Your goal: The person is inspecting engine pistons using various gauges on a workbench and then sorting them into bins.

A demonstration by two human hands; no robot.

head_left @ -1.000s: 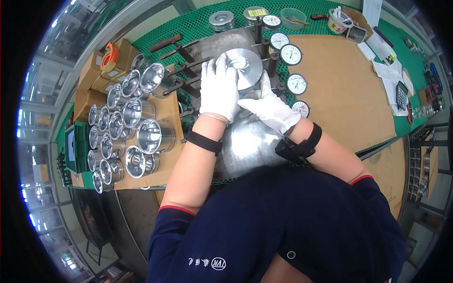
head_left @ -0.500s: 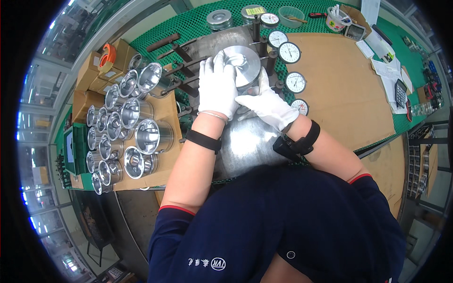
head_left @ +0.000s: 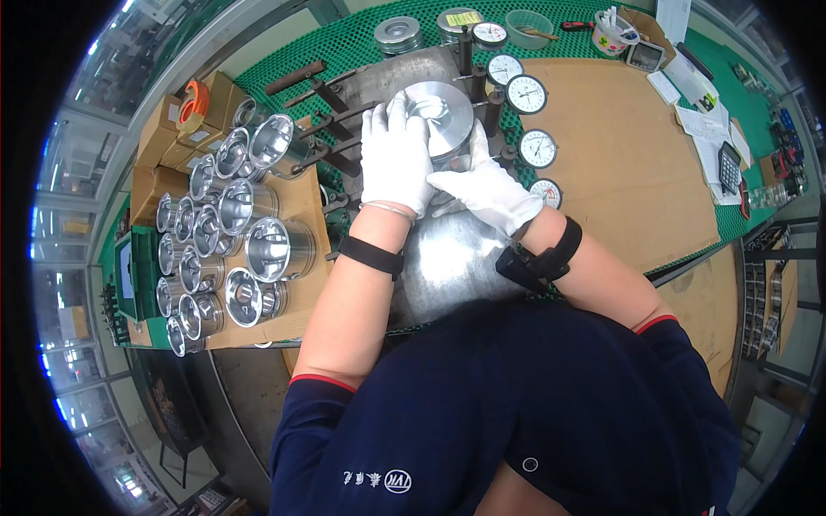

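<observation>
While both gloved hands press on it, the round metal piston (head_left: 439, 110) sits on the steel fixture plate (head_left: 447, 258) at the far middle of the bench, hemmed in by dark posts and clamp arms (head_left: 331, 99). The left hand (head_left: 394, 159) lies flat over the piston's near-left side, fingers stretched forward and together, palm down rather than curled round it. The right hand (head_left: 486, 185) comes in from the near right, its fingers (head_left: 476, 142) reaching up along the piston's right edge; whether they close round the rim I cannot tell. Just right of the piston stands a curved row of dial gauges (head_left: 527, 93), close enough that the right hand has little room on that side. To the left, a cardboard sheet (head_left: 301, 193) carries a crowd of shiny pistons (head_left: 275, 249) lying on their sides, reaching nearly to the fixture's left edge and near the left forearm. Farther right, the brown board (head_left: 628, 163) is mostly bare, with papers (head_left: 705, 129) and a calculator (head_left: 730, 168) along its far right edge. Green mesh matting (head_left: 353, 43) runs along the back edge, holding metal discs (head_left: 397, 34) and a small tub (head_left: 529, 26).
</observation>
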